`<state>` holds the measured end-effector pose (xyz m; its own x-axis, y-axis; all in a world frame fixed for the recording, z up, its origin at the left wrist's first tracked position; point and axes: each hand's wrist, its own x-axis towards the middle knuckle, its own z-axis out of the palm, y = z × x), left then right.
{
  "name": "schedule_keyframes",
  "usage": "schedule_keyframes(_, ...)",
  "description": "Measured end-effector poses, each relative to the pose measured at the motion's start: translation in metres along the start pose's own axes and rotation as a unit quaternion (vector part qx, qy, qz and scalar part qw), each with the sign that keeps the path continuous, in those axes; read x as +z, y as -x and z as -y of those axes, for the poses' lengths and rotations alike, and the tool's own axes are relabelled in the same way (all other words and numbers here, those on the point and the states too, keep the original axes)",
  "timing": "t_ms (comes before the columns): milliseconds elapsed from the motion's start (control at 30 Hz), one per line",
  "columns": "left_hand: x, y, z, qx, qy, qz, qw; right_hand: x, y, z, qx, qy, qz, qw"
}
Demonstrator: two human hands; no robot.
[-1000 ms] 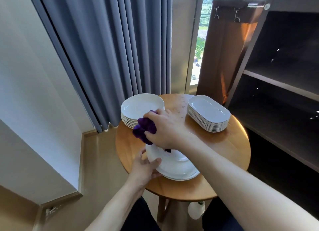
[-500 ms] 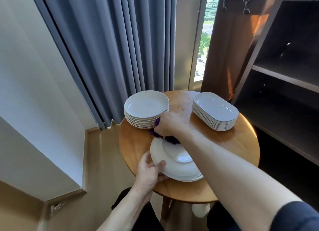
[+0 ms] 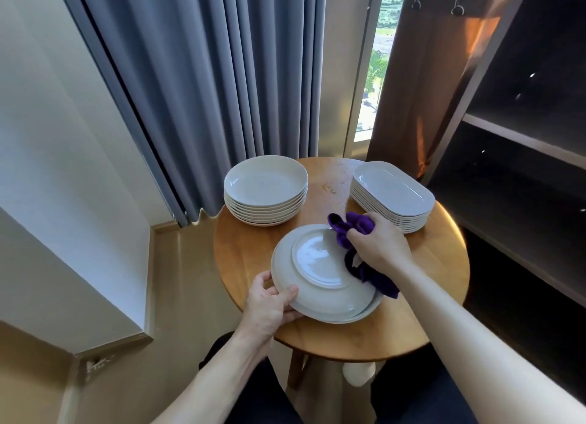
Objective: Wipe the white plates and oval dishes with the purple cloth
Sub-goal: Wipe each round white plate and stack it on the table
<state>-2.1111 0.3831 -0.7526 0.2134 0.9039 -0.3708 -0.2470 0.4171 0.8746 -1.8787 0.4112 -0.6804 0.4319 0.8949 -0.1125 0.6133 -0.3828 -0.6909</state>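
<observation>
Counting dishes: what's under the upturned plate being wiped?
A second plate; only its near-right rim shows beneath the upturned plate. Its middle is covered; whether more lie below cannot be told.

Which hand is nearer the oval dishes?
Right. The right hand, gripping the purple cloth, is close beside the oval dishes; the left hand holds the plate at its opposite rim.

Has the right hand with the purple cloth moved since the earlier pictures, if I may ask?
Yes. The right hand with the purple cloth has swept rightward, from beside the round plate stack towards the oval dish stack.
</observation>
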Motion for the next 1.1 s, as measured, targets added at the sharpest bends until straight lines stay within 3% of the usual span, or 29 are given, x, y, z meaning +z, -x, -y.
schedule_keyframes(200,0.001,0.005,-0.004,0.004,-0.006,0.013,1.0,0.019,0.079,-0.014,-0.017,-0.048,-0.093,0.994)
schedule_keyframes(300,0.003,0.008,-0.007,0.006,-0.022,0.028,0.999,0.02,0.111,-0.008,-0.061,0.027,0.006,0.998)
schedule_keyframes(367,0.003,0.01,-0.008,0.007,-0.029,0.033,0.999,0.016,0.12,-0.004,-0.087,0.101,0.098,0.986)
schedule_keyframes(433,0.003,0.011,-0.009,0.004,-0.032,0.035,0.999,0.012,0.124,0.0,-0.108,0.167,0.141,0.97)
schedule_keyframes(734,0.005,0.013,-0.015,-0.008,0.038,0.046,0.998,0.055,0.109,0.036,-0.241,0.249,0.001,0.938)
schedule_keyframes(867,0.007,0.012,-0.014,-0.021,0.063,0.021,0.998,0.076,0.082,0.055,-0.226,0.229,-0.015,0.947)
schedule_keyframes(1100,0.006,0.007,-0.006,-0.011,-0.022,0.045,0.999,0.067,0.018,0.073,-0.1,0.107,0.007,0.989)
